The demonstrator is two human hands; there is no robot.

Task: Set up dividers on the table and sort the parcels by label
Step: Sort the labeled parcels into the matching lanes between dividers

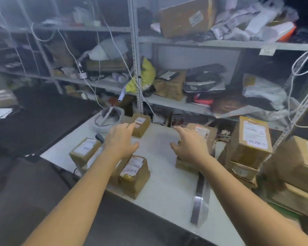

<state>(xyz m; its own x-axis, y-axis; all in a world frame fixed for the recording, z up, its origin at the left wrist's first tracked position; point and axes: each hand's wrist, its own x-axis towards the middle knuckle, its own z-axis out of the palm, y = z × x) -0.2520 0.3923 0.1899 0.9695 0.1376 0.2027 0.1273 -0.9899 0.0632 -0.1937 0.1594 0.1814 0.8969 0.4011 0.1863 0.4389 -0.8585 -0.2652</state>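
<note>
Brown labelled parcels lie on a white table (165, 176). One parcel (140, 124) sits at the far edge, another parcel (84, 150) at the left, a third parcel (134, 175) near the front. My left hand (120, 140) hovers over the table with fingers stretched toward the far parcel, holding nothing. My right hand (189, 143) reaches forward, open, just left of a parcel (204, 134) with a red-marked label. A flat metal divider strip (200, 197) lies on the table under my right forearm. Stacked parcels (250, 144) stand at the right.
A dark-handled tool (100, 138) lies by the left parcel. A grey helmet-like bowl (108, 118) sits at the table's far left corner. Cluttered metal shelves (137, 68) with bags and boxes rise behind. Large cartons (297, 166) crowd the right edge. Dark floor lies left.
</note>
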